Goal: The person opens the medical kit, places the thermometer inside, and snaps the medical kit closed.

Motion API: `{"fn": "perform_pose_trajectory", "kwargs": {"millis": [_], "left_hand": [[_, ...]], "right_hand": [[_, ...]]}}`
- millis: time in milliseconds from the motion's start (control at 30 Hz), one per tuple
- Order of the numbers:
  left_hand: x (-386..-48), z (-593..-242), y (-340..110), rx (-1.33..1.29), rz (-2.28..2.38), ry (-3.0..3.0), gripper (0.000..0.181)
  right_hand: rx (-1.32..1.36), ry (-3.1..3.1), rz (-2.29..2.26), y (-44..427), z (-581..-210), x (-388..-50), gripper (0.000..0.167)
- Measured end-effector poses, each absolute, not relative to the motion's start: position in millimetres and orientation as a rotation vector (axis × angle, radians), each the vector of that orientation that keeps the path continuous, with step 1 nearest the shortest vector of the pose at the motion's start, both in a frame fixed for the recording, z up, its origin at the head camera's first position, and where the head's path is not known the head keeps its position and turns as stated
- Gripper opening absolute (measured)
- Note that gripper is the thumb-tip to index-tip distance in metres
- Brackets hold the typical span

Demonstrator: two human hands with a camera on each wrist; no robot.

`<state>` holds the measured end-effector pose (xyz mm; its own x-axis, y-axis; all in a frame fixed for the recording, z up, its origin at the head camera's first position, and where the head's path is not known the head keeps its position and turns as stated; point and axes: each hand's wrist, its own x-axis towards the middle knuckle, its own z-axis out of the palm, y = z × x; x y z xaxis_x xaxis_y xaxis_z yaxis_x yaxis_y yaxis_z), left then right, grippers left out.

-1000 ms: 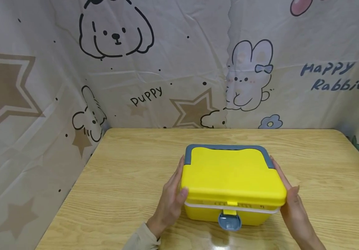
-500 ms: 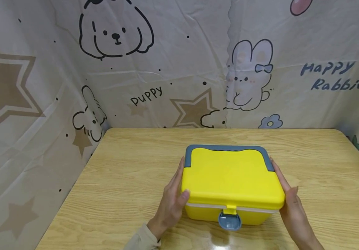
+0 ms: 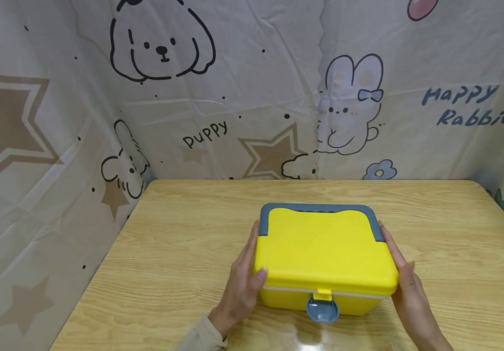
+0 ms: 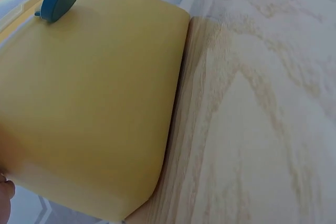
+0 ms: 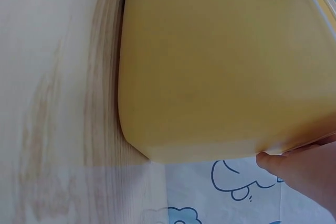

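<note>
A yellow storage box (image 3: 322, 248) with a blue-grey carry handle (image 3: 317, 207) sits on the wooden table, its lid down. From the front hangs a blue-grey latch (image 3: 322, 310), flipped outward and down below the yellow catch. Along the box's left side lie the straight fingers of my left hand (image 3: 239, 282), the thumb against the lid's front corner. My right hand (image 3: 410, 292) rests on the opposite side, fingers stretched along the wall and thumb near the front corner. Both wrist views show the smooth yellow front wall; the right wrist view catches a few fingertips (image 5: 270, 162) beside it.
The wooden table (image 3: 181, 234) extends around the box on all sides. Behind it and to the left hangs a pale cloth (image 3: 243, 73) printed with cartoon animals, stars and lettering. The table's back edge meets this cloth.
The box's lid has come down at the front, and the gap beneath its front edge has closed. Both hands have shifted only slightly with it. The latch still hangs outward.
</note>
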<state>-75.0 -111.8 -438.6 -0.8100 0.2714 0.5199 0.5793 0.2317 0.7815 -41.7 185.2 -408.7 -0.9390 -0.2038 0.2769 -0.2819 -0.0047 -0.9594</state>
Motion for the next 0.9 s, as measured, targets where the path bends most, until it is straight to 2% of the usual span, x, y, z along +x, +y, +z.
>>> {"fn": "perform_pose_trajectory", "kwargs": {"millis": [633, 900], "left_hand": [[-74.7, -444.9, -111.5, -0.765, -1.696, -2.233, 0.071], [-73.5, -444.9, -110.0, -0.732, -1.711, -2.228, 0.071]], "right_hand": [[0.395, -2.268, 2.067, 187.7, -417.9, -42.0, 0.049], [0.430, -2.215, 2.081, 187.4, -419.9, -41.7, 0.049]]}}
